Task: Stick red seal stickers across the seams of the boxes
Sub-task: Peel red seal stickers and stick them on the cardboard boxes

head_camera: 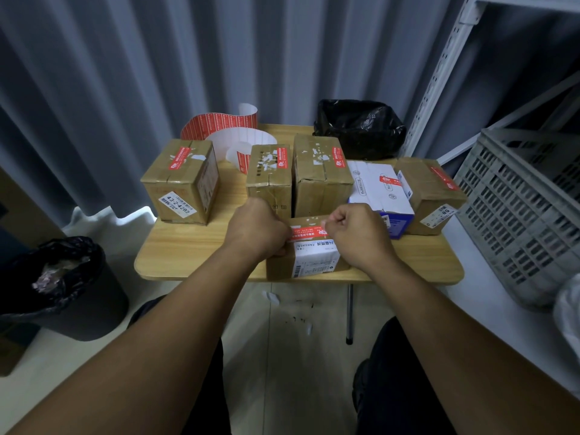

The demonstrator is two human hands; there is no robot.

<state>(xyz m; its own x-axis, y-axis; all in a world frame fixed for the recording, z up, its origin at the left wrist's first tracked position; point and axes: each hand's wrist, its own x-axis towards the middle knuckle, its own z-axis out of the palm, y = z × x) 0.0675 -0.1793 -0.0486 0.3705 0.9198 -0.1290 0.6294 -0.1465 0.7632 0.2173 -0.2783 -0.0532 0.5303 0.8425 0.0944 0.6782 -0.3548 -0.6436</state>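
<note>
A small brown cardboard box (284, 265) with a white shipping label is seen at the near edge of a light wooden table (188, 246). A long red seal sticker (306, 233) is laid across its top. The sticker's left end is covered by the left hand (257, 229), whose fingers are curled tightly together over it; the fingertips themselves are hidden. The right end is pinched between the thumb and bent forefinger of the right hand (354, 233), with the other fingers folded in.

Just behind, the way is closed by a row of five boxes, each marked with a red sticker on top: a wide brown carton (180, 180), a narrow brown carton (270, 174), a tall brown carton (320, 174), a white and blue box (379, 189) and an angled brown carton (430, 193). Behind the row, a roll of red stickers (219, 127) with loose white backing paper (241, 139) is partly screened by them. A crumpled black plastic bag (357, 127) is set at the table's far edge.

A black lined bin (56, 284) is placed on the floor at left, and a grey slotted plastic crate (518, 208) at right. White paper scraps (271, 296) are scattered under the table.
</note>
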